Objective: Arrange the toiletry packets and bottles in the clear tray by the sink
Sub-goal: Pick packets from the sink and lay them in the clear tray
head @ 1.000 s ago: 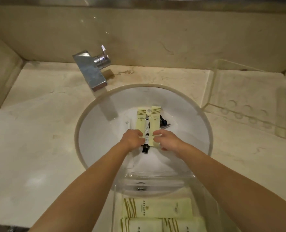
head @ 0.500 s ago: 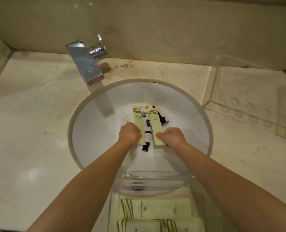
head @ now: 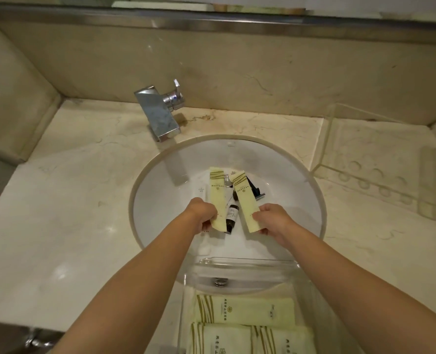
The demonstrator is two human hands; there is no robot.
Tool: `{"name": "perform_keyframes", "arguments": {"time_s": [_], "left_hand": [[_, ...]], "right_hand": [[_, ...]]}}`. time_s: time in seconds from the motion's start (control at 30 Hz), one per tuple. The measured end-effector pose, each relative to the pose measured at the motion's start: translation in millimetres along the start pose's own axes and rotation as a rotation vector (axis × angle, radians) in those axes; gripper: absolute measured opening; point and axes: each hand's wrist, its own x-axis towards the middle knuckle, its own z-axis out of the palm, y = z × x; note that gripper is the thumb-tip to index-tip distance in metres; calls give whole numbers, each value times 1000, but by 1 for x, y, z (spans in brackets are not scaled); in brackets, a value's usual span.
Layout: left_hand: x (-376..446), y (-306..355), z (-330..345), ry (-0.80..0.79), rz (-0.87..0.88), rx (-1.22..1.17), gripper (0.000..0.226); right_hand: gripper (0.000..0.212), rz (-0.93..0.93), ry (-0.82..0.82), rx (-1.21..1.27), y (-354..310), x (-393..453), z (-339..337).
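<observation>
Left hand (head: 203,217) pinches pale green packet (head: 217,199), right hand (head: 270,220) pinches another packet (head: 246,200) (over sink (head: 160,175)). Lay both flat in near clear tray (head: 247,264), stripes aligned.

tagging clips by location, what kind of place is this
Most likely a hotel bathroom vanity: a round white sink set in a marble counter, a chrome faucet, and branded toiletry packets in a clear tray.
</observation>
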Motion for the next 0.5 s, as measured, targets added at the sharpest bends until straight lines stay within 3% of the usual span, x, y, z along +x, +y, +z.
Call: {"name": "perform_keyframes", "arguments": {"time_s": [0.23,0.37,0.5], "left_hand": [[-38,2,2,-54,35,-151,23],[-60,-2,5,-38,46,-178,11],[-78,-6,9,-75,79,-204,14]], "right_hand": [[17,-151,-93,133,-10,-36,0],[9,-246,-104,114,-7,-51,2],[3,-299,-102,130,-6,-65,0]]}}
